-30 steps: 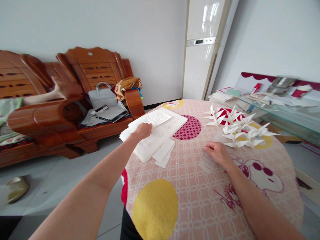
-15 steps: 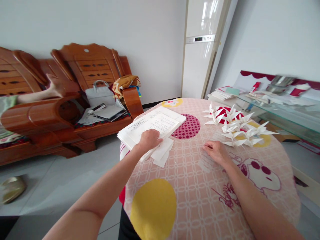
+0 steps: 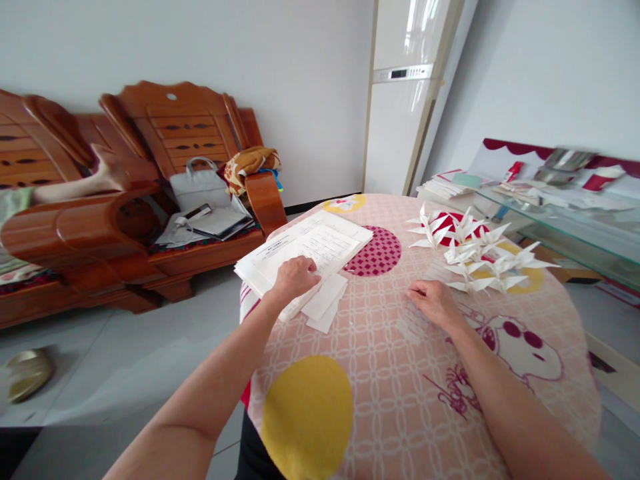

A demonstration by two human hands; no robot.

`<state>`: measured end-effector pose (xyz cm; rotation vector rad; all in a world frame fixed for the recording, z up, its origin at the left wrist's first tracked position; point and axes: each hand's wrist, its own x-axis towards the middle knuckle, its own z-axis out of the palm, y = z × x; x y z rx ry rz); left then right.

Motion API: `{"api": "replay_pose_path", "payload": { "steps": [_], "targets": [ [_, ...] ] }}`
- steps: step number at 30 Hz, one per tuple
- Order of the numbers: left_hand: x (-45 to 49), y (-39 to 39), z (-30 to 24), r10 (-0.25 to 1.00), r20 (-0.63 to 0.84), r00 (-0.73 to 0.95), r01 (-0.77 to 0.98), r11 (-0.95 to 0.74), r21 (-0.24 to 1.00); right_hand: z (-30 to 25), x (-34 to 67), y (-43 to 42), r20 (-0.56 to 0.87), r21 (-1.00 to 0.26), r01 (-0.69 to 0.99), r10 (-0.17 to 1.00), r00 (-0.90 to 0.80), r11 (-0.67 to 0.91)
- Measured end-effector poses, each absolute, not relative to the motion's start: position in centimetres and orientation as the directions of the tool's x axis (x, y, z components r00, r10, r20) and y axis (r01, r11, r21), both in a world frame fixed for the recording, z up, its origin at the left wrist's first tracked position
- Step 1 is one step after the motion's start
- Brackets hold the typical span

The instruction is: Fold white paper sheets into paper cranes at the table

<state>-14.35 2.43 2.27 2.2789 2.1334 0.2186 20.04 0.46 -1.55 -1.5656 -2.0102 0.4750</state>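
Note:
My left hand (image 3: 294,275) rests on a stack of white printed papers (image 3: 280,247) at the table's left side. Its fingers are bent and slightly apart, the tips touching the top sheet. Two small blank paper slips (image 3: 327,300) stick out beside the stack, below that hand. My right hand (image 3: 435,300) lies on the tablecloth right of centre, fingers curled and pressed together; whether something thin is between them is hidden. Around it lies a faint see-through sheet (image 3: 411,323) with pale lines. Beyond that hand stand several white folded paper cranes (image 3: 475,253), grouped close together.
The round table has a pink patterned tablecloth (image 3: 380,373). At right is a glass shelf (image 3: 560,230) with papers, a metal bowl and a red cup. A wooden sofa (image 3: 190,140) with a grey bag (image 3: 193,187) stands left, where another person's foot (image 3: 107,170) rests.
My left hand has shifted slightly up and left on the stack, away from its near edge, and its fingers have loosened. My right hand and the cranes stay where they were.

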Motion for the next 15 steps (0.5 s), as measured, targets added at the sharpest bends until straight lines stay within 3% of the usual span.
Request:
{"api": "replay_pose_path", "payload": {
  "steps": [5,15],
  "targets": [
    [-13.69,2.27,2.17,0.99,0.092,0.104,0.995,-0.102,-0.023,-1.59,20.05,0.5,0.195,-0.587,0.767,0.965,-0.175,0.258],
    [-13.77,2.01,2.25,0.989,0.087,0.117,0.993,-0.115,-0.017,-1.28,19.94,0.4,0.165,-0.584,0.777,0.971,-0.172,0.236]
  ]
}}
